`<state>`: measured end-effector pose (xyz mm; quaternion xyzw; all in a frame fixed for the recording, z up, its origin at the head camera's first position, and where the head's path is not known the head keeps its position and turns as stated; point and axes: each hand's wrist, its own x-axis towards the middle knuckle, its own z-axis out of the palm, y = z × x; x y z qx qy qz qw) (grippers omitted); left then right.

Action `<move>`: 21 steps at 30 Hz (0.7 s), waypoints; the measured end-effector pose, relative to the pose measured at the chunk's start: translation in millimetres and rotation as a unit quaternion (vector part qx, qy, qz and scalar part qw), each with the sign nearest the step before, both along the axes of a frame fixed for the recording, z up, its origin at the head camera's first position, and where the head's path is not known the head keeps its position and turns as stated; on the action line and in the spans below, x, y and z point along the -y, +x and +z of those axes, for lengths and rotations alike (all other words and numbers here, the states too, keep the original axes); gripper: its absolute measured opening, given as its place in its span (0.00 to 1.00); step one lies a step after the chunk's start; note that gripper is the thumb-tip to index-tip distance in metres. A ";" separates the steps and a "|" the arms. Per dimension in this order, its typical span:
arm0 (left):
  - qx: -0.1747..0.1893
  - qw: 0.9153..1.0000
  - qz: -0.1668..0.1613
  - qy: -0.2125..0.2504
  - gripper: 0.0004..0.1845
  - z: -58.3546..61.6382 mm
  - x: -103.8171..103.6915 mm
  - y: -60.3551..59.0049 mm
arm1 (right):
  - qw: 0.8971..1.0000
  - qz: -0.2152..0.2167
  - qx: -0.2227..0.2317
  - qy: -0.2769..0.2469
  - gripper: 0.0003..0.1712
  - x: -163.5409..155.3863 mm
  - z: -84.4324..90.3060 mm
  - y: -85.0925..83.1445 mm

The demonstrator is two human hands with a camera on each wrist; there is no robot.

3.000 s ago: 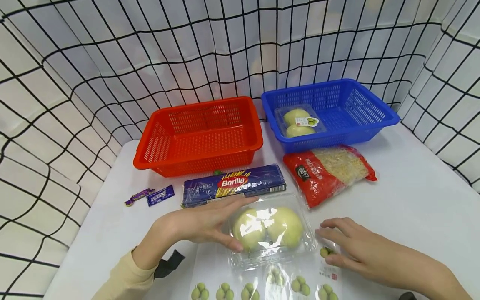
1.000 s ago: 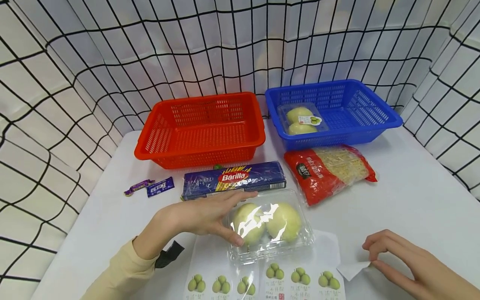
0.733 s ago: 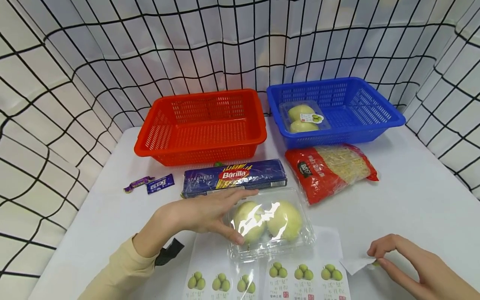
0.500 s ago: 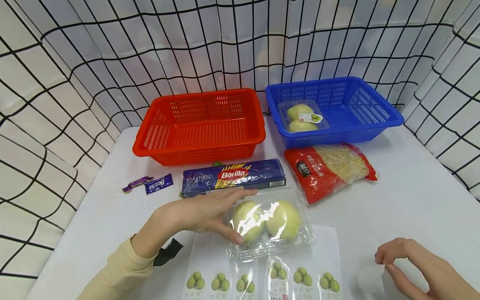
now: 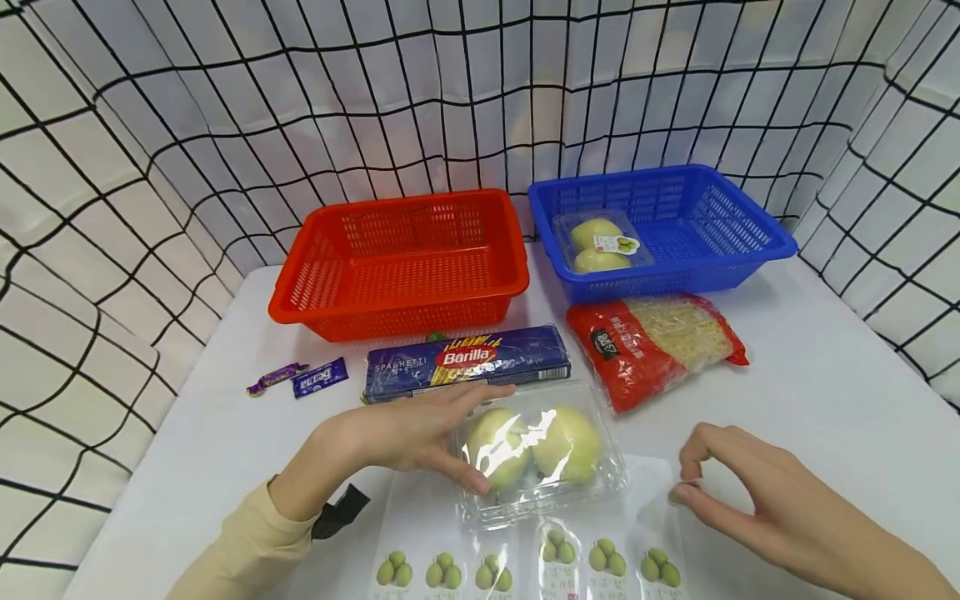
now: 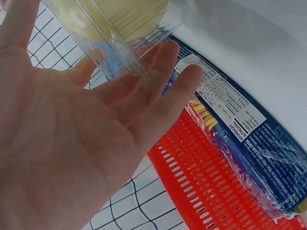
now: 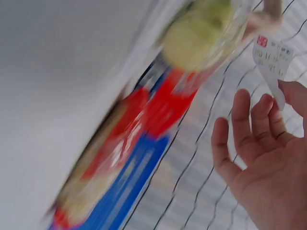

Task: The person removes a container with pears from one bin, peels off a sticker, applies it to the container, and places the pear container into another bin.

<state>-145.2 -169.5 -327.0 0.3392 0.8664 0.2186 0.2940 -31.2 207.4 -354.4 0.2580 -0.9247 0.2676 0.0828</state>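
A left hand (image 5: 397,433) lies flat-fingered against the left side of a clear box (image 5: 542,454) holding two pale apples, near the table's (image 5: 825,375) front edge. At the box's 3 o'clock, the right hand (image 5: 738,483) pinches a small sticker (image 7: 271,55) between thumb and forefinger. A sticker sheet (image 5: 525,567) lies at 6 o'clock (partly under the box). Spaghetti (image 5: 468,367) sits at 12 o'clock, just behind.
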 end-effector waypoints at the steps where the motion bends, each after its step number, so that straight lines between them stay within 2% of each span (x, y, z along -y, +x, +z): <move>1: 0.000 1.000 0.000 0.000 0.58 -0.3 -0.3 -0.1 | 1.000 0.015 0.008 -0.009 0.22 8.0 5.3 -6.4; 3: -0.001 1.000 0.001 -0.002 0.58 -0.8 -0.4 -0.3 | 0.999 0.039 0.025 -0.020 0.18 24.1 14.1 -19.8; 6: 0.000 1.000 0.000 -0.002 0.58 -1.4 -1.2 -1.6 | 0.998 0.050 0.045 -0.012 0.15 45.9 24.1 -40.9; 12: -0.007 1.000 -0.006 -0.005 0.57 -0.4 -1.7 -3.7 | 0.993 0.066 0.096 -0.009 0.14 75.8 30.4 -76.7; 15: -0.006 1.000 -0.005 -0.002 0.57 -0.3 -1.5 -3.8 | 0.990 0.073 0.118 0.000 0.14 86.7 29.4 -86.8; 21: 0.001 1.000 -0.002 0.006 0.57 -3.8 -1.6 -2.3 | 0.991 0.065 0.116 0.026 0.15 97.1 26.1 -93.1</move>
